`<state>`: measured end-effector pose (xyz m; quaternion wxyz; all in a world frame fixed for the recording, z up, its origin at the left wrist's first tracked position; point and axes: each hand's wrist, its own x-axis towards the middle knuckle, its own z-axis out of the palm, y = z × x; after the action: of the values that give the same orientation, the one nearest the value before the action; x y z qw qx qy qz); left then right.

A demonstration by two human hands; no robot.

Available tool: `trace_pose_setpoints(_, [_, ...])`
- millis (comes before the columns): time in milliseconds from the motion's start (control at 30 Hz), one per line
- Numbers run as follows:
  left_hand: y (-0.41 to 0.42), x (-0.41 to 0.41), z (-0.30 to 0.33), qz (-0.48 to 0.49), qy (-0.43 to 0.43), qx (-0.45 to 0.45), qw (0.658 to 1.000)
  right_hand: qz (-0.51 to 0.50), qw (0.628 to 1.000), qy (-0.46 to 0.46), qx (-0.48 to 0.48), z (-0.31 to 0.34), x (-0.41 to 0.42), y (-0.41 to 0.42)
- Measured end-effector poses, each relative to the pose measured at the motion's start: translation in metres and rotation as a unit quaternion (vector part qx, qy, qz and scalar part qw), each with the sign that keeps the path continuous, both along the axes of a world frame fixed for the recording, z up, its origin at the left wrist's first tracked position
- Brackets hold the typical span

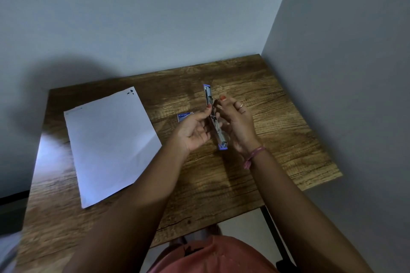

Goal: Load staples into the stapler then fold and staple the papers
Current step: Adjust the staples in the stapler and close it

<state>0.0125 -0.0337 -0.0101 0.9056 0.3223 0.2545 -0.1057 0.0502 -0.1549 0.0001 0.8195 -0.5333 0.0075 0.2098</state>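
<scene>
— Stapler, blue plastic and bright metal [213, 115], swung fully open into one long strip: where does it sit?

— Held above the middle of the brown wood-grain counter [277, 139], between both hands, running from far end to near end. The left hand [195, 131] lies palm-up on its left side, fingers curled, thumb and forefinger tips pinching at the strip's middle. The right hand [235, 122] closes on it from the right, its fingertips meeting the same spot; a pink band [255, 155] circles that wrist.

— What lies around it?

— A small blue staple box [185, 115] rests on the counter just beside the left hand's fingers, on the far-left side. A white sheet of paper [111, 144] lies well apart to the left, tilted, one corner near the counter's left edge.

— And room to move?

— The counter stands in a corner: a grey wall [343, 73] runs along its right edge and another along the far edge. Bare wood shows to the right of the hands and toward the near edge, where both forearms cross it.
</scene>
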Motion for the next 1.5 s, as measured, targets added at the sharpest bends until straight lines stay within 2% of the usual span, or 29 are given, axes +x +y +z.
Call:
trace_pose_setpoints(67, [-0.001,-0.001,-0.001,-0.004,-0.009,-0.003,1.0,-0.021,0.992,-0.093,-0.078,0.001,-0.002,-0.003])
trace_pose_setpoints(167, [-0.002,-0.002,-0.005,-0.008,-0.021,-0.001,1.0,-0.021,0.96,-0.197,-0.2,0.005,-0.001,-0.009])
trace_pose_setpoints(300, [-0.006,-0.004,-0.006,-0.034,-0.027,-0.001,0.999,-0.016,0.933,-0.216,-0.288,0.01,0.003,-0.008])
trace_pose_setpoints(433, [-0.01,-0.004,-0.009,-0.044,-0.033,-0.009,0.998,-0.016,0.933,-0.198,-0.3,0.017,0.009,-0.008])
trace_pose_setpoints(633, [-0.017,-0.008,-0.013,-0.003,-0.055,-0.044,0.998,-0.011,0.907,-0.226,-0.356,0.026,0.01,-0.003])
trace_pose_setpoints(1033, [-0.025,-0.006,0.0,0.104,-0.071,-0.101,0.987,-0.058,0.921,-0.232,-0.308,0.027,0.001,0.001])
trace_pose_setpoints(1300, [-0.025,-0.011,0.002,0.106,-0.1,-0.089,0.985,0.001,0.928,-0.224,-0.297,0.032,0.007,-0.007])
trace_pose_setpoints(1500, [-0.02,-0.011,0.001,0.133,-0.077,-0.119,0.981,0.082,0.971,-0.16,-0.154,0.031,0.01,-0.019])
